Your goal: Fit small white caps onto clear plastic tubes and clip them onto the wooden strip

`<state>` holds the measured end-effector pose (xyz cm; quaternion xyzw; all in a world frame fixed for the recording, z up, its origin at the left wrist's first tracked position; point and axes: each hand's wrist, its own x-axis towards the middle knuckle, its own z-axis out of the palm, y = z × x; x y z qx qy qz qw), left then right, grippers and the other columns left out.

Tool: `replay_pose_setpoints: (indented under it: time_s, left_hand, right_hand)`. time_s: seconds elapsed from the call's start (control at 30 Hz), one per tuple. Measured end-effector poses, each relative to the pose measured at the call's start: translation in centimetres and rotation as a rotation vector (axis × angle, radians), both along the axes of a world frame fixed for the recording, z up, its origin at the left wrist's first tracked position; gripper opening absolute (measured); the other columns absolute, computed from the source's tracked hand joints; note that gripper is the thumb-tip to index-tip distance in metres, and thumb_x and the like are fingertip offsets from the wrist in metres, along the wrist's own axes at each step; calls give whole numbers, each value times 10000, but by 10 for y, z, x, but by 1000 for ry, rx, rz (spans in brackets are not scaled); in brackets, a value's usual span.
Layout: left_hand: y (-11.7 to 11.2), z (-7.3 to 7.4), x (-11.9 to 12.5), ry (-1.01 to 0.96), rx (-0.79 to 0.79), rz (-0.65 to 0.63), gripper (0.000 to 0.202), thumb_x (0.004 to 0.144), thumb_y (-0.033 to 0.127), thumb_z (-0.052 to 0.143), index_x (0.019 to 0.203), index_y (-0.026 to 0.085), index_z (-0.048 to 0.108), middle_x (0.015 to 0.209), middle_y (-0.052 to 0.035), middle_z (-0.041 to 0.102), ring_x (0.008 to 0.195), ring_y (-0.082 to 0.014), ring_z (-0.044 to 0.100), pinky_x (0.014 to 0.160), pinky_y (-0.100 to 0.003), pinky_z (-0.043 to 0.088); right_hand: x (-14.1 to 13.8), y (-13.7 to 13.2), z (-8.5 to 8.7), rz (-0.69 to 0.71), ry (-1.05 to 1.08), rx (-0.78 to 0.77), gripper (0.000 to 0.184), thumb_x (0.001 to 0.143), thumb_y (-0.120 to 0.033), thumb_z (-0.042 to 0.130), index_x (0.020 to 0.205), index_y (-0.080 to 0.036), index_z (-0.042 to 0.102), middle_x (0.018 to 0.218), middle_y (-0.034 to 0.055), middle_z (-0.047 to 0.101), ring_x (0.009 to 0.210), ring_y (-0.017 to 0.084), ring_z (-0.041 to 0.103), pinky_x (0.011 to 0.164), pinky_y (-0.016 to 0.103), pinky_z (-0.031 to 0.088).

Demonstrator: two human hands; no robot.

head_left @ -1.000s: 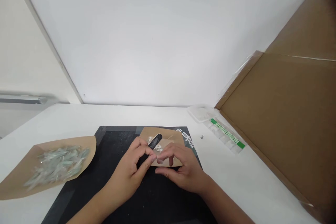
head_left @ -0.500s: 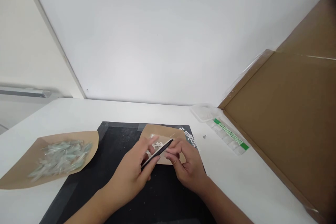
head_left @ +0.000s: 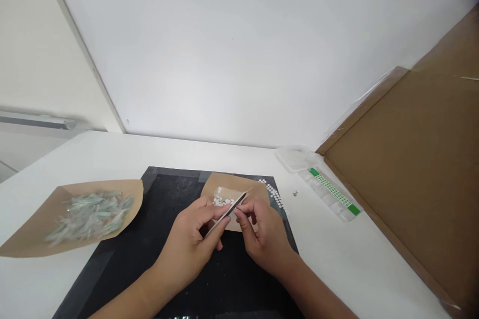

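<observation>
My left hand (head_left: 189, 246) is closed on a thin black file-like strip (head_left: 229, 212), which slants up to the right. Against the strip's upper end my right hand (head_left: 262, 234) pinches something too small to name. Both hands hover over a black mat (head_left: 157, 219). Just behind them lies a small brown paper tray (head_left: 234, 190) holding several tiny white pieces (head_left: 220, 198).
A larger brown paper tray (head_left: 56, 224) with pale green slivers (head_left: 92, 212) lies at the left. Rows of white dots (head_left: 276, 195) sit by the mat's right corner. A clear plastic container (head_left: 295, 158), a green-striped strip (head_left: 333, 189) and a big cardboard sheet (head_left: 411, 169) are at the right.
The left hand turned the strip from pointing up-and-away to slanting edge-on to the right. The right hand rose from lying spread over the small tray and closed into a pinch at the strip.
</observation>
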<state>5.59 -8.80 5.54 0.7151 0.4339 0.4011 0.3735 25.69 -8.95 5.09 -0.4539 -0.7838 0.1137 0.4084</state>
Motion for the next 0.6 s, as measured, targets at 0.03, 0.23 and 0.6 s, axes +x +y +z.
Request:
replay_pose_setpoints:
  time_s: [0.03,0.23,0.6]
  left_hand:
    - [0,0,0,8,8,4,293,1024,399,588,1204,272,781,768,2,596,638,-128,656,605,-245,516]
    - [-3,-2,2,21,28,13,260,1026,368,598,1188,281,782,710,19,589,625,-117,628,599,-235,485]
    - [-6,1,3,5,62,50,243,1022,348,602,1157,270,788,684,20,604,598,-116,593,567,-226,472]
  right_hand:
    - [0,0,0,4,-6,-18,87,1026,-231,529,949,-224,568,835,32,650,718,175,603,652,319,462]
    - [-4,-2,-2,-47,4,-21,115,1031,-235,506,927,-227,554,807,33,647,700,177,611,650,322,447]
    - [-11,0,1,-66,-1,55,121,1006,-203,515,888,-229,524,769,19,631,706,189,597,694,344,434]
